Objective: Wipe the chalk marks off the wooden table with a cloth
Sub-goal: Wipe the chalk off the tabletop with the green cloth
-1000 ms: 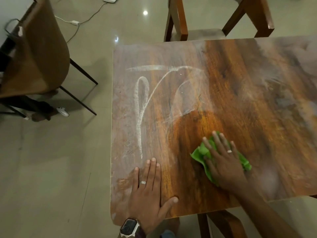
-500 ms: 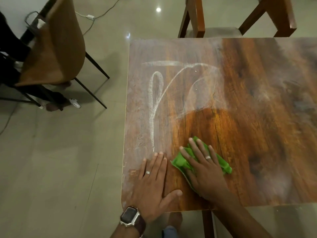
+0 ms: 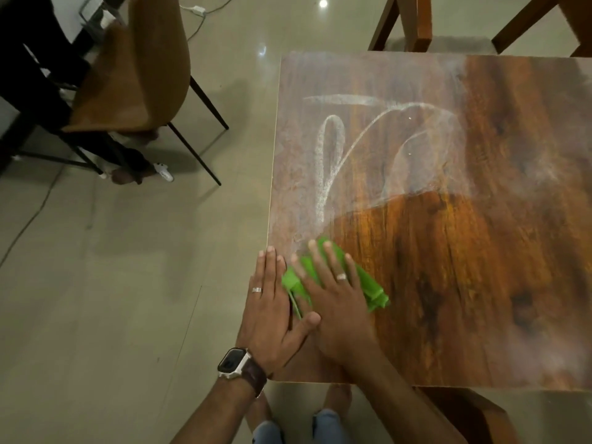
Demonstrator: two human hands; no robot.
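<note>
White chalk marks (image 3: 330, 155), a loop and curved strokes, cover the left half of the wooden table (image 3: 480, 251); hazy chalk smears spread further right. A wiped, darker patch lies in front of them. My right hand (image 3: 336, 296) presses flat on a folded green cloth (image 3: 368, 283) near the table's front left corner, fingers spread over it. My left hand (image 3: 272, 309), with a ring and a wristwatch, lies flat on the table edge right beside the cloth, thumb touching my right hand.
A brown chair (image 3: 134, 72) with black legs stands on the tiled floor at the left, a person's foot (image 3: 128, 174) under it. Wooden chairs (image 3: 413, 20) stand behind the table, another wooden piece (image 3: 474, 415) below its front edge. Cables (image 3: 198, 14) lie on the floor.
My right hand has slid the green cloth leftward across the table's front, up against my left hand. The view has shifted left; the wiped patch has widened.
</note>
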